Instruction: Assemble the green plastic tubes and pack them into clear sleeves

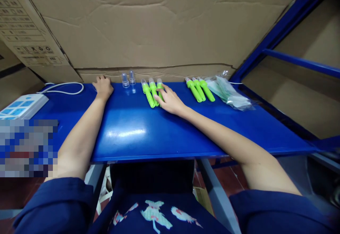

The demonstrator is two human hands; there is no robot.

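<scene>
Here, right hand point(170, 101): it is laid palm down on the table with the fingers spread and slack; nothing is grasped.
Contact: the fingertips point(162, 93) are rested on the rightmost of three green tubes point(152, 93), which is partly covered by them.
Green tubes: three are laid side by side, touching, at the far middle of the table; the bodies are bright green, and the far ends, tipped with pale clear caps, are pointed towards the cardboard wall point(159, 28).
Left hand point(103, 87): it is set palm down at the far edge of the table, against the foot of the cardboard wall, with the fingers loosely bent; whether anything is held under it cannot be told.
Clear caps point(128, 79): two small ones are stood upright just beside the left hand, between it and the green tubes.
Second set of tubes point(200, 89): three more of the same kind are laid together, well apart from the right hand on its right.
Plastic bag point(230, 93): a crumpled clear one is placed just beside that second set.
Table point(127, 131): it is glossy and blue.
Power strip point(22, 105): it is seen at the left edge, with a white cable point(63, 87) looped behind it.
</scene>
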